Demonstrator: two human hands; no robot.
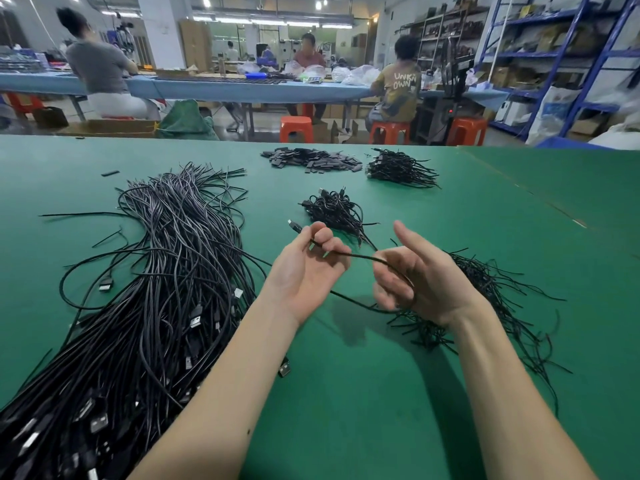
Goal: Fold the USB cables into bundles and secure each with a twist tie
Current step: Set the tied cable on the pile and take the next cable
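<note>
Above the green tabletop [346,393], left hand [308,268] pinches one USB cable [360,257] near its plug, right hand [419,275] curling it: folding underway; a twist tie comes next.

Illumination is bright and even, supplied by ceiling tube lights [273,21] overhead. Soft shadows fall on the green worktop [363,393] beneath the forearms. Wide-angle distortion bends the blue shelving [585,64] at the edges — the right fingers [388,289] show motion blur.
</note>
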